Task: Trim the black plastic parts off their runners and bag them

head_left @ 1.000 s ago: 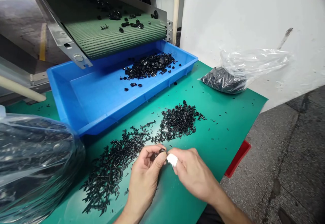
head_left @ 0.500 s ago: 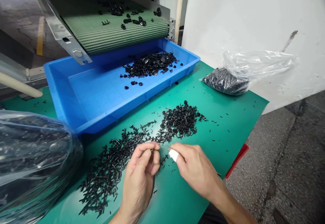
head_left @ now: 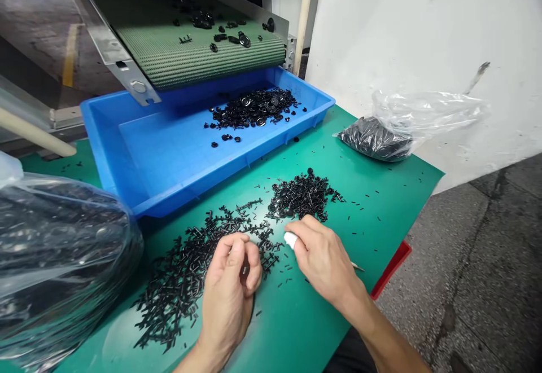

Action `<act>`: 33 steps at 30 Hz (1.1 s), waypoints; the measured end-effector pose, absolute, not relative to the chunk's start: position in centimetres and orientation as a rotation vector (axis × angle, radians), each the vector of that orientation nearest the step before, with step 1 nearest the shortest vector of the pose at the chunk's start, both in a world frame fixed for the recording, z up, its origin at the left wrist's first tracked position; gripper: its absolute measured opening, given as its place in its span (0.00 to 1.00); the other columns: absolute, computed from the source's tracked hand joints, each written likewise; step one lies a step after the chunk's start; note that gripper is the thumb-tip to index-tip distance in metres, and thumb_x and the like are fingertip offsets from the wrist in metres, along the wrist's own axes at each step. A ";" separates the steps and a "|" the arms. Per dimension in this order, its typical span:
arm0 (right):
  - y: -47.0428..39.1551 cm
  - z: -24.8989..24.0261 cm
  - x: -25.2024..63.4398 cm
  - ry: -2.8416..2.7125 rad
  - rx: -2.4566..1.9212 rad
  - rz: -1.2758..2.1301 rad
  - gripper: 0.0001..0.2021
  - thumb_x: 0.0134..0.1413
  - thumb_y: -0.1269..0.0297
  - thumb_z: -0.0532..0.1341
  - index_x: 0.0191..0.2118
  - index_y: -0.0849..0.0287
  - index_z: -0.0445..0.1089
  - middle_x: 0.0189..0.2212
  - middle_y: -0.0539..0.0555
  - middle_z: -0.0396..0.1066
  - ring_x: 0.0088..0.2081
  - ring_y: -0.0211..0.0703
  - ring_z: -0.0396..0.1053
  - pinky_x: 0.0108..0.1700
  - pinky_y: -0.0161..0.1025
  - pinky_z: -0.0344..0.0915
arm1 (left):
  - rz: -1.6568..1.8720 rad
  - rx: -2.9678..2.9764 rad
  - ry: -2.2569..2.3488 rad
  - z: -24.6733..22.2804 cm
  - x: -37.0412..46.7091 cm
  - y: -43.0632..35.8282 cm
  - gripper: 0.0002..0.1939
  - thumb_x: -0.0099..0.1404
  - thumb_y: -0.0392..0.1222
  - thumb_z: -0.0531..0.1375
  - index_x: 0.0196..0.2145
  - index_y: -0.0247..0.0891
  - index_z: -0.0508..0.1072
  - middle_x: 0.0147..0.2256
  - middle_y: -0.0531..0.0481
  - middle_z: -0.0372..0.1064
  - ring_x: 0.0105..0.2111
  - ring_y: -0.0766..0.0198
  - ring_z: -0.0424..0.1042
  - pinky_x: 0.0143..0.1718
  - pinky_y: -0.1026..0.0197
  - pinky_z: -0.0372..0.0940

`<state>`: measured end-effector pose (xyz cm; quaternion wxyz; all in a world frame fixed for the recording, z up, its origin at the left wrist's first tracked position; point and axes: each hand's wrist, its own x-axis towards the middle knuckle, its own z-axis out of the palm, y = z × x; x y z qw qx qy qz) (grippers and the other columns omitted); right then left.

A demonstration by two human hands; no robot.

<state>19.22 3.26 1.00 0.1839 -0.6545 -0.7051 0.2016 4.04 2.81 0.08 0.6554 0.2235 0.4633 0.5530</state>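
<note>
My left hand is closed, thumb against curled fingers, beside a spread pile of small black plastic sprues; what it holds, if anything, is hidden. My right hand is closed too, with a white wrap on a fingertip. A thin pale pointed end shows past the far side of that hand; the rest of it is hidden. Just beyond the right fingers lies a heap of small black plastic parts. The two hands are apart.
A blue tray with black parts stands under a green conveyor belt. A clear bag of black parts lies at the right, a large filled bag at the left. Short black bits dot the green table. A red bin edge shows below.
My right hand has moved away from my left, up toward the black heap. The left hand stays closed and has shifted slightly left. More short black bits lie between the hands.
</note>
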 end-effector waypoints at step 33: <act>-0.1 2.2 17.8 -2.054 -1.618 0.342 0.19 0.59 0.78 0.47 0.50 0.60 0.68 0.33 0.55 0.70 0.34 0.46 0.68 0.35 0.40 0.63 | 0.980 0.782 1.110 -1.1 3.4 2.8 0.15 0.59 0.49 0.65 0.42 0.41 0.75 0.23 0.56 0.63 0.22 0.70 0.57 0.22 0.69 0.51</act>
